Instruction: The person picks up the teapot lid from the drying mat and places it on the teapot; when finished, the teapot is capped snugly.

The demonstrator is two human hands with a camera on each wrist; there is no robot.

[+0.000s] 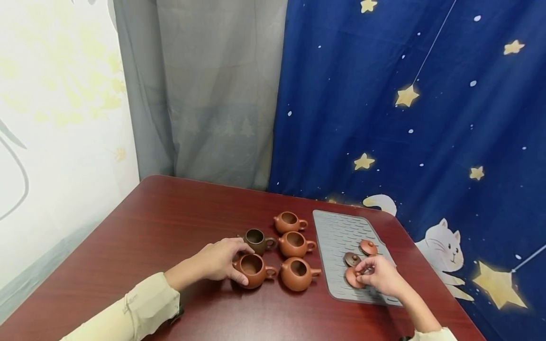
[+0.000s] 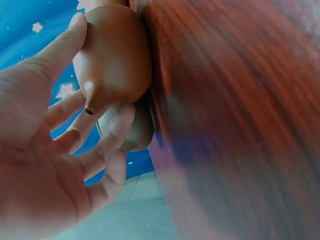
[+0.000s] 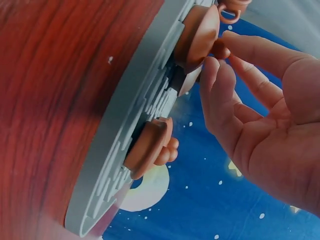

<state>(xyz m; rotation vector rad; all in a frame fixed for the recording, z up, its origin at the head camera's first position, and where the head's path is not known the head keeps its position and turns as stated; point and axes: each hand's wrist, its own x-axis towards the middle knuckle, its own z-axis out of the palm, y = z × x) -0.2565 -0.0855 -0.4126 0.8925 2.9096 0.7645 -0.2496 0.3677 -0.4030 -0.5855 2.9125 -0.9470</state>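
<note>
My left hand (image 1: 223,259) grips a reddish-brown lidless teapot (image 1: 252,271) at the front left of a group of teapots. In the left wrist view its thumb lies on one side of that teapot (image 2: 117,55), with the spout towards the palm. A dark brown lidless teapot (image 1: 254,240) stands just behind. My right hand (image 1: 381,274) pinches the knob of a reddish-brown teapot lid (image 1: 353,278) at the grey mat (image 1: 341,232). The right wrist view shows fingertips at that lid's (image 3: 197,37) round knob. Beside it are a dark lid (image 1: 351,258) and another reddish lid (image 1: 368,246).
Three more reddish-brown lidless teapots stand in a column between the left hand and the mat: near (image 1: 295,279), middle (image 1: 293,245) and far (image 1: 287,221). The dark red table (image 1: 192,208) meets grey and blue curtains (image 1: 341,94) at its back.
</note>
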